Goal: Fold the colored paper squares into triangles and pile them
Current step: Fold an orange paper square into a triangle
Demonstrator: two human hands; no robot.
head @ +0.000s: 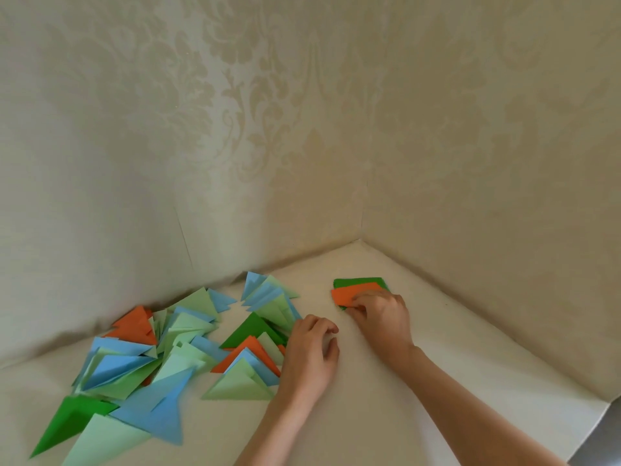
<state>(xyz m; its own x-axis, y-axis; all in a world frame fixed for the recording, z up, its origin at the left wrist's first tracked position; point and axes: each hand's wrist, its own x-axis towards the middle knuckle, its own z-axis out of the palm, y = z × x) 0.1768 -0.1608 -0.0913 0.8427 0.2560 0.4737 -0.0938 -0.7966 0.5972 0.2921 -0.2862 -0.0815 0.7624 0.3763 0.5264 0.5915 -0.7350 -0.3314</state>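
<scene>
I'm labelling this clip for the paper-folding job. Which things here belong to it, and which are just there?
Belongs to the job:
- orange square, top of the unfolded stack, under the right hand
- folded triangles
- left hand, beside the triangles

Just there:
- patterned wall
- white surface

cream damask-patterned walls (302, 112) meet at a corner above a pale tabletop (437, 348).

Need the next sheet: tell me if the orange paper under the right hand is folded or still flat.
Flat, unfolded. The orange paper lies as a four-sided sheet atop the green stack, with the right hand's fingers on its near edge.
</scene>
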